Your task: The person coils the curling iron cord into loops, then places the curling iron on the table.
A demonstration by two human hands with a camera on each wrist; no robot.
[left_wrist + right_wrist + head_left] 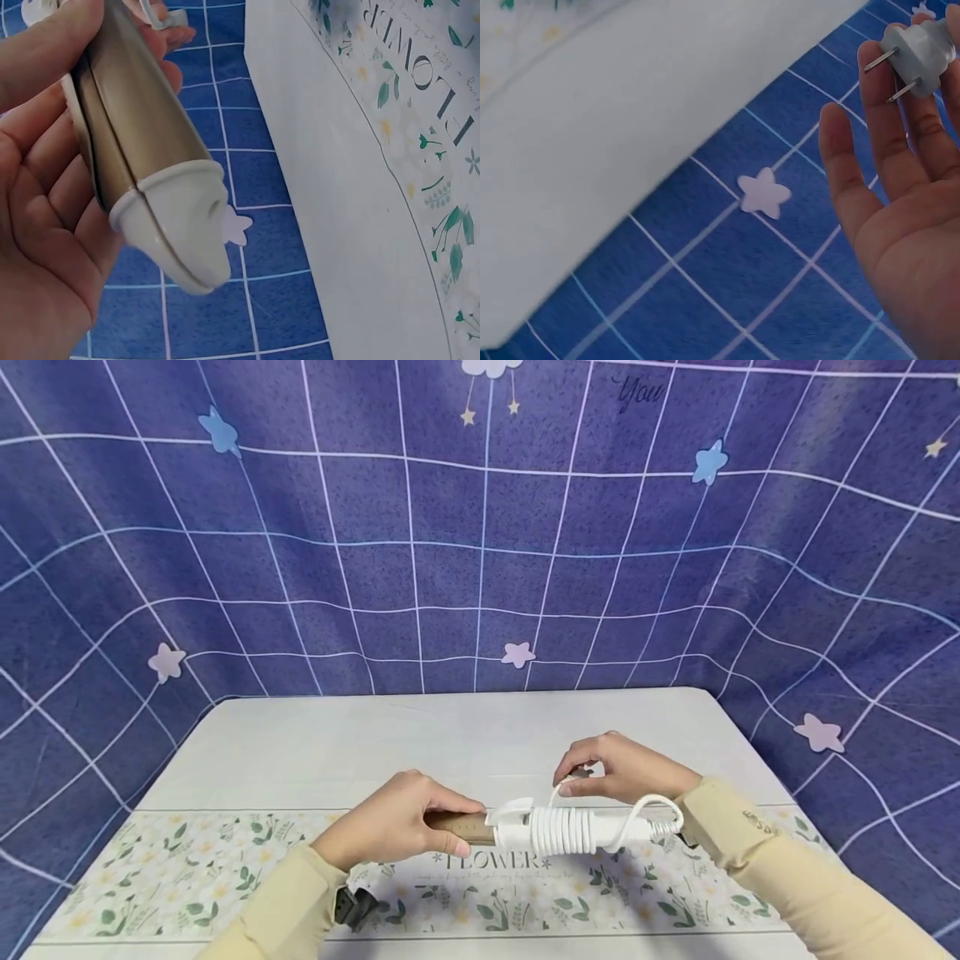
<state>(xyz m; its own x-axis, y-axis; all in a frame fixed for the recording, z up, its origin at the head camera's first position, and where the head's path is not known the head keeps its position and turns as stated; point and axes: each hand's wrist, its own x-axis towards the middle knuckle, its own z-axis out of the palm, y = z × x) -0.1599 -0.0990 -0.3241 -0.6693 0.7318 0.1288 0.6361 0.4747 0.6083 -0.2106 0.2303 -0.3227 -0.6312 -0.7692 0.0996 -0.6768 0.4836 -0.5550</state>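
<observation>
A hair straightener (517,833) with a white handle and gold-brown barrel is held level above the table. My left hand (401,822) grips it by the barrel. In the left wrist view, the barrel (142,97) is split lengthwise and ends in a white tip (180,217). The white cord (562,831) is wound in several turns around the handle, with a loose loop at the handle's end. My right hand (615,768) pinches the cord's plug (919,56), above the handle. Two metal prongs show on the plug in the right wrist view.
Beneath the hands is a white table (450,735) with a floral printed band and the word FLOWER. Blue cloth (450,577) with grid lines and stars hangs behind and on both sides. A dark wrist device (354,907) sits by the left sleeve.
</observation>
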